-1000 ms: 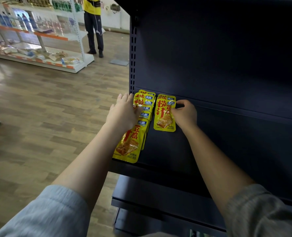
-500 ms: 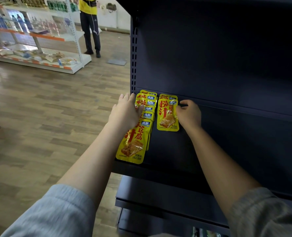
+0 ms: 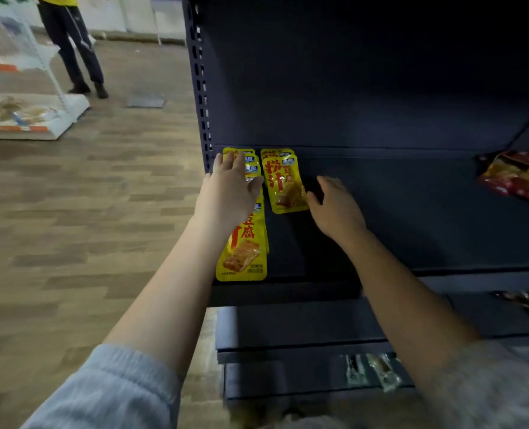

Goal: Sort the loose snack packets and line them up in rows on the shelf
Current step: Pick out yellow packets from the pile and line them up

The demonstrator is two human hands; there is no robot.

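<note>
Our left hand (image 3: 227, 193) lies flat, fingers spread, on top of the left row of yellow packets (image 3: 242, 252) at the shelf's (image 3: 411, 218) left end. Our right hand (image 3: 334, 209) sits loosely open, holding nothing, thumb just beside the second row (image 3: 283, 184). Red packets (image 3: 518, 176) lie far right.

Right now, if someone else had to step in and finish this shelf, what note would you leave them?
Left hand: open, resting flat on the left row of yellow packets.
Right hand: open, holding nothing, just right of the second row.
Done: two rows started at the left end of the dark shelf; the left one reaches the front edge, the second is short.
Left: extend the second row; a red packet lies loose at the far right.
</note>
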